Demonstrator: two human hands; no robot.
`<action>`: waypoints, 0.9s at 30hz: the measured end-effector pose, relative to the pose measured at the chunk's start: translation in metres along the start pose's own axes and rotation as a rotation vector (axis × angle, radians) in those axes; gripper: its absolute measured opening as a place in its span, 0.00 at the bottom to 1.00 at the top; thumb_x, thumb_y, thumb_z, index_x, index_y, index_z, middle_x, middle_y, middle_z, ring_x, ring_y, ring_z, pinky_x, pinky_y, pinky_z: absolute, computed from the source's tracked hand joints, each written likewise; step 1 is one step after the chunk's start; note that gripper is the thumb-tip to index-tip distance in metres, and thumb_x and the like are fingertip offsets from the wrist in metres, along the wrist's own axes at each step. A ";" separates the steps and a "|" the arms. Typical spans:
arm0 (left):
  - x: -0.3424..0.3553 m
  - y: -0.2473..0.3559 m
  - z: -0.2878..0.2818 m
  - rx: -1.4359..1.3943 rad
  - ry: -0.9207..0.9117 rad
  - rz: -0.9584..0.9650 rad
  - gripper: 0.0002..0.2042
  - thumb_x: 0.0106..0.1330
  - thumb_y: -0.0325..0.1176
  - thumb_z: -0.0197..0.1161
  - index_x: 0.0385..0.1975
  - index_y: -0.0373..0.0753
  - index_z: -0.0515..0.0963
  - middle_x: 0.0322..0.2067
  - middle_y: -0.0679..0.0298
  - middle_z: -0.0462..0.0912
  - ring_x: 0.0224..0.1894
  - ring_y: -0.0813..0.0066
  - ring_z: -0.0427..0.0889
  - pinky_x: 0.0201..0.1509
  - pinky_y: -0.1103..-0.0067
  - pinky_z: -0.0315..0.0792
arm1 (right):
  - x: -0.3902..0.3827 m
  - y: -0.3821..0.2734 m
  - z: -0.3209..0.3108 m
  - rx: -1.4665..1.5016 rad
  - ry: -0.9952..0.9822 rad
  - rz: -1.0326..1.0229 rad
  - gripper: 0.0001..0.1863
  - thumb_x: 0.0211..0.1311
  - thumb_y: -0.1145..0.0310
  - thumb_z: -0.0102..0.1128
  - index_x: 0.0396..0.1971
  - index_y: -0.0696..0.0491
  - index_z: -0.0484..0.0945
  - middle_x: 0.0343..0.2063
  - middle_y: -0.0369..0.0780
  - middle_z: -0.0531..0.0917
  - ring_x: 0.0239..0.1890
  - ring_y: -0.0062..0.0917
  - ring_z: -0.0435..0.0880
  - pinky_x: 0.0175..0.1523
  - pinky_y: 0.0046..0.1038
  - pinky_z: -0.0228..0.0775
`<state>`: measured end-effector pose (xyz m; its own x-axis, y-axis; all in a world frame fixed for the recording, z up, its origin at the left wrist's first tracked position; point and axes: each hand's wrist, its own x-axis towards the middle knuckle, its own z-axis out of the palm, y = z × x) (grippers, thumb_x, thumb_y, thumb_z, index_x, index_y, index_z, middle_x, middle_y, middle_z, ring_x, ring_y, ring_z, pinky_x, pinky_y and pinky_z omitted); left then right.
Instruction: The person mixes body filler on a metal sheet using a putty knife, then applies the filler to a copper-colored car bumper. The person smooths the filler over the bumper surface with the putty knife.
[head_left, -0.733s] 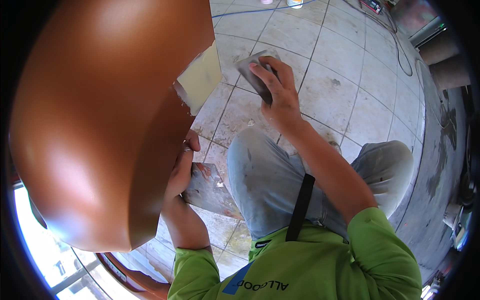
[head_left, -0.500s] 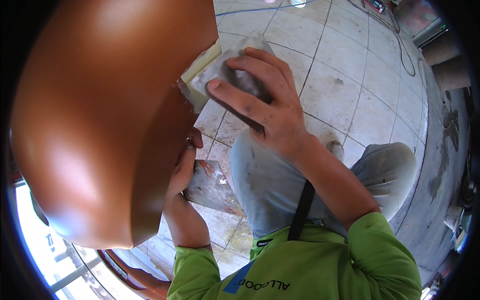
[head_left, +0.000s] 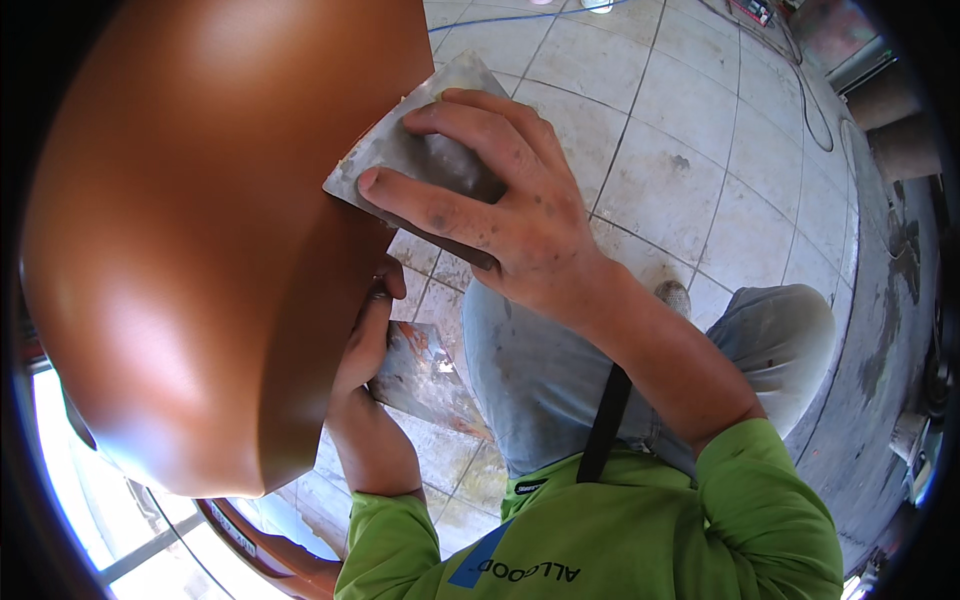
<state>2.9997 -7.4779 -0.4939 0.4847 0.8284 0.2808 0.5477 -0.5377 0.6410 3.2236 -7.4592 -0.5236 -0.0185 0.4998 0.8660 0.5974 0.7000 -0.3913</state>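
A large, glossy orange-brown curved panel (head_left: 190, 230), like a vehicle bumper, fills the left side. My right hand (head_left: 520, 190) grips a grey flat putty spreader (head_left: 440, 155), fingers spread over its face and its left edge against the panel's right edge. Yellowish putty shows as a thin trace along the spreader's edge; the spreader hides what lies beneath. My left hand (head_left: 370, 325) is lower, beside the panel's underside, with curled fingers partly hidden behind it. A putty-stained flat board (head_left: 425, 370) sticks out from that hand, its other end out of sight.
Dirty white floor tiles (head_left: 690, 130) lie below and beyond. My bent knees (head_left: 530, 360) in grey-blue trousers are near my right forearm. A hose (head_left: 800, 90) runs along the far right, and a blue cord (head_left: 500, 18) crosses the far floor. Another orange-brown part (head_left: 270, 550) curves at lower left.
My right hand has moved left with the spreader, which now covers the yellowish putty patch at the panel's edge. The left hand and the board look almost unmoved.
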 end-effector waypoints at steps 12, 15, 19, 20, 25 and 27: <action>-0.006 -0.007 -0.009 -0.036 -0.094 0.008 0.16 0.57 0.10 0.49 0.44 0.28 0.74 0.32 0.60 0.78 0.28 0.81 0.74 0.28 0.85 0.67 | -0.051 -0.009 0.023 0.053 0.008 0.080 0.27 0.52 0.69 0.71 0.53 0.30 0.86 0.58 0.38 0.78 0.62 0.45 0.76 0.65 0.50 0.71; -0.003 -0.004 -0.012 0.003 -0.138 -0.014 0.17 0.58 0.10 0.49 0.47 0.28 0.74 0.32 0.60 0.79 0.29 0.82 0.74 0.28 0.85 0.67 | -0.066 -0.004 0.021 0.031 -0.120 0.082 0.29 0.52 0.72 0.68 0.54 0.29 0.84 0.58 0.37 0.78 0.63 0.44 0.76 0.68 0.55 0.67; -0.002 0.006 -0.016 -0.039 -0.163 -0.043 0.21 0.60 0.09 0.49 0.53 0.28 0.73 0.32 0.60 0.79 0.29 0.82 0.75 0.28 0.86 0.67 | -0.104 0.005 0.015 -0.010 -0.298 0.127 0.33 0.48 0.77 0.69 0.56 0.31 0.84 0.58 0.37 0.78 0.64 0.42 0.76 0.71 0.55 0.63; -0.003 0.004 -0.015 -0.059 -0.146 -0.046 0.21 0.60 0.09 0.49 0.54 0.28 0.73 0.32 0.60 0.79 0.29 0.83 0.75 0.28 0.86 0.67 | -0.107 0.008 0.010 -0.021 -0.269 0.162 0.34 0.47 0.78 0.69 0.56 0.31 0.84 0.58 0.37 0.78 0.64 0.42 0.76 0.71 0.55 0.63; -0.007 -0.005 -0.007 -0.043 -0.092 -0.086 0.23 0.61 0.08 0.50 0.58 0.28 0.73 0.33 0.61 0.80 0.31 0.83 0.77 0.29 0.86 0.68 | -0.088 -0.003 -0.010 -0.048 -0.159 0.188 0.37 0.44 0.81 0.72 0.56 0.33 0.84 0.59 0.36 0.78 0.65 0.40 0.76 0.72 0.55 0.62; -0.004 0.006 -0.003 -0.144 -0.048 -0.162 0.20 0.66 0.12 0.52 0.57 0.29 0.73 0.33 0.61 0.81 0.30 0.83 0.77 0.30 0.87 0.69 | -0.075 -0.009 -0.018 -0.038 -0.165 0.175 0.37 0.45 0.82 0.71 0.57 0.33 0.84 0.59 0.36 0.78 0.65 0.39 0.76 0.71 0.54 0.63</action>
<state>2.9993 -7.4843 -0.4891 0.4324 0.8917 0.1337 0.5193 -0.3675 0.7715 3.2335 -7.5124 -0.5797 -0.0412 0.6904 0.7223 0.6330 0.5774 -0.5157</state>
